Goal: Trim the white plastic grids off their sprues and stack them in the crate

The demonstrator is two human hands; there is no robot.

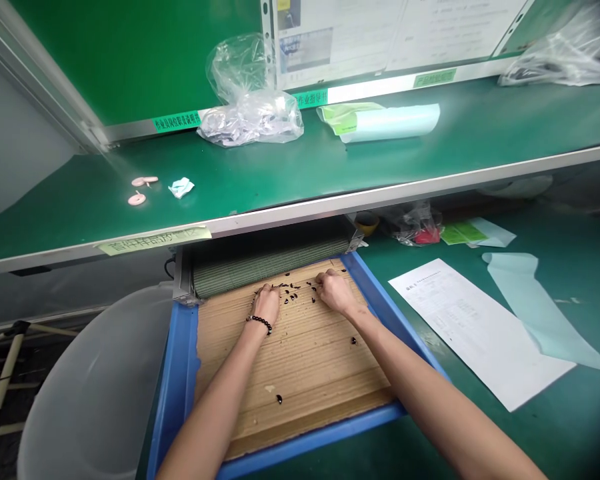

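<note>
the small pieces (pixel 293 297) are glossy black, rounded and slightly elongated, with bright glints on top. they lie on a brown, ribbed cardboard sheet (pixel 320 373) inside a blue tray (pixel 177 360), mostly scattered between and around the two hands near the far end. more than a dozen show, but the cluster is too small and partly hidden for an exact count; two sit well apart from it, one beside the right forearm, one toward the near edge.

the left hand (pixel 267 305), with one dark beaded bracelet (pixel 259 325) at its wrist, and the right hand (pixel 334 290) are apart from each other, fingers curled down at the pieces; i cannot tell whether either pinches one.

there is one tray, one cardboard sheet, one greenish belt (pixel 270 263) just beyond, and one translucent tub (pixel 100 380) at left. on the green surface (pixel 575 280) to the right lie one printed white sheet (pixel 475 327) and one long pale blue strip (pixel 545 307).
</note>
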